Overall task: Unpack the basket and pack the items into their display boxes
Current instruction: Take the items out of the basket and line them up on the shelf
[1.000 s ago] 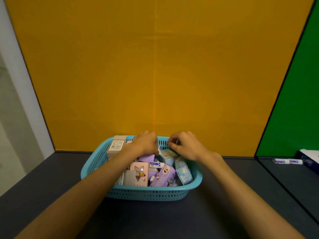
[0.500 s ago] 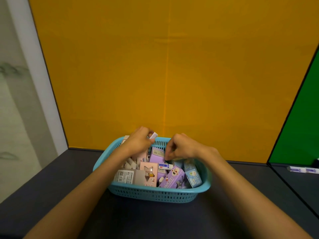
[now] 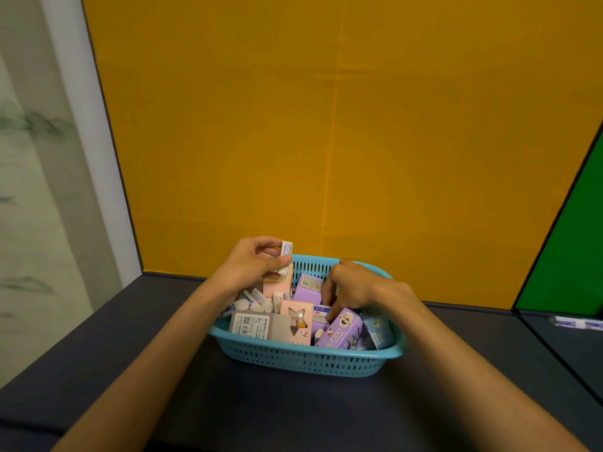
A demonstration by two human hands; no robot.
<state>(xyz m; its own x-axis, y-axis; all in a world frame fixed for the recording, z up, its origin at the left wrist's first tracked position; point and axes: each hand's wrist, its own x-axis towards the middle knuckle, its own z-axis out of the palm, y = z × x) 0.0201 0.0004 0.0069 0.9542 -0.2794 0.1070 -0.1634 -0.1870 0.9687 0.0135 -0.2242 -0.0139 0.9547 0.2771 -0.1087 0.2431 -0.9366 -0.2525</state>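
Note:
A blue plastic basket (image 3: 310,360) stands on the dark table, filled with small display boxes and loose erasers. My left hand (image 3: 251,265) is raised over the basket's back left corner and pinches a small white eraser (image 3: 286,251) in a printed sleeve. My right hand (image 3: 349,285) reaches down into the middle of the basket with its fingers curled among the items; what they touch is hidden. Inside lie a grey box (image 3: 257,326), a pink box with a star window (image 3: 297,321), a purple box (image 3: 308,288) and a purple cartoon box (image 3: 341,329).
A light blue box (image 3: 377,331) sits at the basket's right end. Loose erasers (image 3: 257,301) pile up at its left. A yellow panel rises right behind the basket, a green one at the right. Another eraser (image 3: 576,322) lies on the adjoining table, far right.
My left hand has lifted out of the basket with a small eraser pinched in it. My right hand has dipped deeper among the boxes. The view has shifted left.

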